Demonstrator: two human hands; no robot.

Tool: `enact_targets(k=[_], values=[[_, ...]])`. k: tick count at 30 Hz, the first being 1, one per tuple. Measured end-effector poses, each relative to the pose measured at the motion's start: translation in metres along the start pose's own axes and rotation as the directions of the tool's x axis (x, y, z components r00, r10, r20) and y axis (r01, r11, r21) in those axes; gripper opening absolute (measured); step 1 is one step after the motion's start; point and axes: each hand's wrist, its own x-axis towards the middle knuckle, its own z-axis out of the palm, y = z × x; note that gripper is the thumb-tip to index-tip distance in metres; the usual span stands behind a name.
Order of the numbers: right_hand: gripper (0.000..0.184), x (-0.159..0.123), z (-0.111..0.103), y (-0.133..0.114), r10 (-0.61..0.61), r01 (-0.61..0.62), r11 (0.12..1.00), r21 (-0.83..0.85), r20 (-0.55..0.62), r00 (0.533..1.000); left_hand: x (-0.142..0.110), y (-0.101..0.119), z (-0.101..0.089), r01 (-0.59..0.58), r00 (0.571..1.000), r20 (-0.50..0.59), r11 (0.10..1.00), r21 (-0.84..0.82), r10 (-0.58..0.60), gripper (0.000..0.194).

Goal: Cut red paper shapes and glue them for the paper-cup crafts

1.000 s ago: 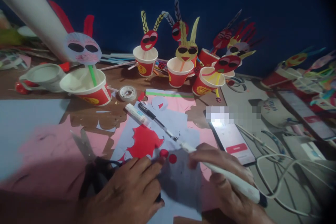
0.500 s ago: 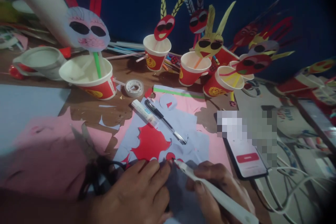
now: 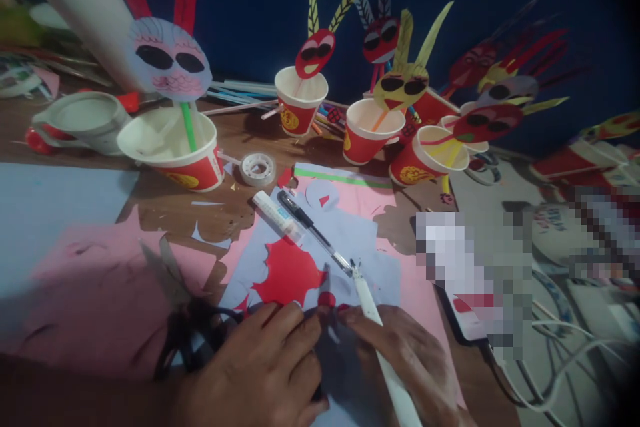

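Note:
My left hand (image 3: 260, 367) lies low in the middle, fingers curled, their tips pressing the pale blue paper (image 3: 345, 240) beside a small red paper circle (image 3: 326, 298). My right hand (image 3: 410, 360) grips a long white glue pen (image 3: 373, 313) that points up and away, while its fingertips meet those of the left hand at the red circle. A jagged red paper cutout (image 3: 285, 273) lies just above my left fingers. Black-handled scissors (image 3: 175, 293) rest to the left of that hand.
Several red paper cups with mask faces on straws stand at the back, the nearest one (image 3: 175, 153) at left. A tape roll (image 3: 257, 168), a glue stick (image 3: 277, 215) and a black pen (image 3: 313, 232) lie mid-table. A phone (image 3: 467, 300) and white cables (image 3: 550, 347) sit right.
The white glue pen has swung from pointing left to pointing up and away. My right fingertips have come in to meet the left ones at the red circle.

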Motion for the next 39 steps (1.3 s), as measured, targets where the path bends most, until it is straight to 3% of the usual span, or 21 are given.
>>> enact_targets(k=[2,5,9,12,19,25,29,34,39], values=[[0.046,0.001,-0.004,-0.001,-0.018,0.018,1.0,-0.009,0.044,0.999,0.0,0.0,0.0,-0.012,1.0,-0.002,1.0,-0.004,0.012,0.022],[0.06,0.003,-0.012,-0.01,0.069,-0.063,0.997,-0.045,0.143,0.987,0.001,-0.001,0.0,-0.014,1.0,-0.019,1.0,-0.017,0.014,0.021],[0.065,0.005,-0.019,-0.023,0.14,-0.125,0.987,-0.105,0.149,0.979,0.003,-0.003,0.001,-0.019,1.0,-0.011,1.0,-0.023,0.019,0.021],[0.06,0.006,-0.02,-0.021,0.095,-0.076,0.988,-0.134,0.149,0.984,0.003,-0.003,0.002,-0.023,1.0,-0.012,0.999,-0.037,0.023,0.022],[0.063,0.006,-0.005,0.003,-0.128,0.17,0.959,-0.229,0.188,0.974,0.005,-0.002,0.001,-0.031,0.999,-0.024,0.999,-0.044,0.03,0.022],[0.056,0.001,0.002,0.003,-0.1,0.113,0.974,-0.194,0.08,0.992,0.004,-0.006,-0.003,-0.04,0.998,-0.052,0.998,-0.053,0.037,0.022],[0.058,0.004,-0.001,0.0,-0.102,0.128,0.976,-0.176,0.15,0.983,0.004,-0.004,-0.003,-0.032,0.999,-0.008,0.999,-0.018,0.032,0.022],[0.026,0.003,0.005,0.004,-0.078,0.083,0.971,-0.222,0.034,0.996,0.005,-0.004,0.0,-0.069,0.997,-0.043,0.997,0.023,0.07,0.022],[0.03,0.008,0.003,0.006,-0.186,0.182,0.962,-0.205,-0.004,0.982,0.006,-0.003,0.0,-0.062,0.996,-0.064,0.998,0.026,0.064,0.021]])
